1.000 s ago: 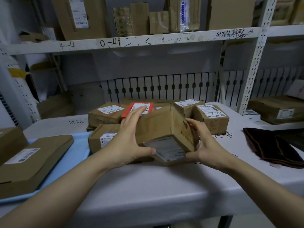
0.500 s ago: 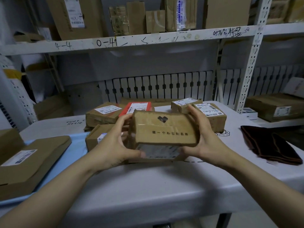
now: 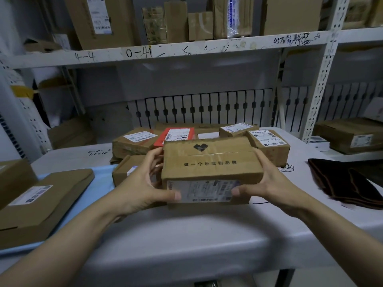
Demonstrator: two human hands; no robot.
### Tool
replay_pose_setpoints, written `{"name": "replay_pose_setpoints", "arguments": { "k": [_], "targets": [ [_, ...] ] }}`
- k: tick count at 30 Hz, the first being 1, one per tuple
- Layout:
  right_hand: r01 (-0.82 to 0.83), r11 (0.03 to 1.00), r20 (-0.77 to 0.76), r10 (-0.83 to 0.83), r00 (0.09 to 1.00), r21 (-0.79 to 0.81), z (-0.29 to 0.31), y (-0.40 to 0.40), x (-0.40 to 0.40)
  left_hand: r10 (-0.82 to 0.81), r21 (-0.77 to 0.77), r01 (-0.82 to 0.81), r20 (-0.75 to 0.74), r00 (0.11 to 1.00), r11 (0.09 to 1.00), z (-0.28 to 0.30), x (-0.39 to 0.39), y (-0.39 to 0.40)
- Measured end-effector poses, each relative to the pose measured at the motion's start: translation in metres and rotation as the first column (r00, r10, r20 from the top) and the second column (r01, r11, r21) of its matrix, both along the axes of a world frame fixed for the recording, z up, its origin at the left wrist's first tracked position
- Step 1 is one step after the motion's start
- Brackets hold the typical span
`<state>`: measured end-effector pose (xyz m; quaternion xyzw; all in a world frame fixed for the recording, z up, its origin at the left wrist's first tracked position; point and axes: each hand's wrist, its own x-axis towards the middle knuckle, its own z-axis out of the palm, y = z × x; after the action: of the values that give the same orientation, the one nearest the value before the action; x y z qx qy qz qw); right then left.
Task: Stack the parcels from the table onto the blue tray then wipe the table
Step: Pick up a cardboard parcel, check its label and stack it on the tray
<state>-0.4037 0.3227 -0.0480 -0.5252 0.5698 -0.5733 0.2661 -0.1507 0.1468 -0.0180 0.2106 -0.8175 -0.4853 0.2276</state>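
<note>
You're mid-stacking; both hands, left hand (image 3: pixel 143 189) and right hand (image 3: pixel 269 183), clasp one parcel (image 3: pixel 209 168); carry it left onto the blue tray (image 3: pixel 99 179).

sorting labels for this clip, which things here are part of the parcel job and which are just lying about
Part of the job:
held parcel
left hand
right hand
red parcel
blue tray
dark cloth
table

Lying about:
shelf boxes
side-shelf parcel

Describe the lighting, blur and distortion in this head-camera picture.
Head view: dim, cool light; wide-angle bending bows the shelf board and upright; the held parcel and both hands are sharp, its label too fine to read; the dark cloth loses detail in shadow.
</note>
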Motion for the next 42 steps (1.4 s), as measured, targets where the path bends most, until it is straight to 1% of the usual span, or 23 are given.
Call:
{"name": "replay_pose_setpoints", "arguments": {
  "k": [3, 8, 12, 14, 17, 18, 20, 23, 25, 27, 30, 33, 34, 36, 39, 42],
  "targets": [
    [0.020, 1.000, -0.017, -0.020, 1.000, 0.011, -0.001, 0.003, -0.002, -0.001, -0.010, 0.001, -0.004, 1.000, 1.000, 0.000, 0.000, 0.002],
    [0.022, 0.998, -0.084, -0.017, 0.996, 0.061, -0.006, 0.009, -0.001, -0.013, -0.076, 0.014, 0.014, 1.000, 0.997, 0.009, -0.002, 0.008],
    [0.010, 0.998, -0.093, -0.004, 0.996, 0.060, -0.003, 0.009, 0.002, -0.024, -0.215, 0.048, 0.112, 0.993, 0.976, 0.016, -0.008, 0.020],
    [-0.003, 0.998, -0.090, 0.008, 0.996, 0.056, -0.001, 0.007, 0.003, 0.004, -0.318, 0.054, 0.181, 0.983, 0.946, 0.016, -0.012, 0.025],
    [-0.002, 0.998, -0.122, 0.009, 0.992, 0.058, 0.003, 0.008, 0.005, 0.131, -0.541, 0.034, 0.264, 0.955, 0.841, 0.019, -0.017, 0.032],
    [-0.001, 0.998, -0.145, 0.010, 0.989, 0.057, 0.005, 0.008, 0.005, 0.159, -0.580, 0.032, 0.275, 0.948, 0.814, 0.021, -0.018, 0.034],
    [-0.010, 0.999, -0.184, 0.020, 0.983, 0.053, 0.007, 0.008, 0.008, 0.172, -0.612, 0.044, 0.290, 0.941, 0.789, 0.024, -0.022, 0.040],
    [-0.009, 0.999, -0.269, 0.018, 0.963, 0.034, 0.010, 0.005, 0.014, 0.158, -0.622, 0.074, 0.310, 0.938, 0.779, 0.026, -0.030, 0.049],
    [-0.002, 1.000, -0.299, 0.007, 0.954, 0.020, 0.011, 0.003, 0.016, 0.141, -0.595, 0.062, 0.288, 0.947, 0.801, 0.026, -0.032, 0.049],
    [-0.004, 1.000, -0.270, 0.008, 0.963, 0.015, 0.012, 0.003, 0.016, 0.115, -0.518, 0.037, 0.258, 0.959, 0.855, 0.025, -0.031, 0.045],
    [0.023, 1.000, -0.135, -0.023, 0.991, -0.004, 0.014, 0.004, 0.018, 0.093, -0.356, -0.021, 0.187, 0.978, 0.934, 0.023, -0.024, 0.038],
    [0.021, 1.000, 0.005, -0.021, 1.000, -0.018, 0.014, 0.003, 0.019, 0.038, -0.126, -0.026, 0.090, 0.995, 0.992, 0.021, -0.018, 0.037],
    [0.004, 1.000, 0.047, -0.003, 0.999, -0.016, 0.012, 0.003, 0.020, 0.017, -0.061, -0.013, 0.062, 0.998, 0.998, 0.020, -0.017, 0.037],
    [-0.066, 0.998, 0.106, 0.066, 0.992, -0.001, 0.009, 0.002, 0.021, 0.011, 0.017, -0.011, 0.018, 1.000, 1.000, 0.016, -0.017, 0.034],
    [-0.174, 0.983, 0.074, 0.169, 0.983, 0.056, 0.004, 0.000, 0.030, 0.008, 0.101, -0.002, -0.061, 0.998, 0.995, 0.009, -0.016, 0.028],
    [-0.175, 0.982, 0.089, 0.169, 0.982, 0.074, 0.002, -0.002, 0.032, -0.024, 0.126, 0.036, -0.090, 0.996, 0.991, 0.007, -0.017, 0.027]
  ]
}}
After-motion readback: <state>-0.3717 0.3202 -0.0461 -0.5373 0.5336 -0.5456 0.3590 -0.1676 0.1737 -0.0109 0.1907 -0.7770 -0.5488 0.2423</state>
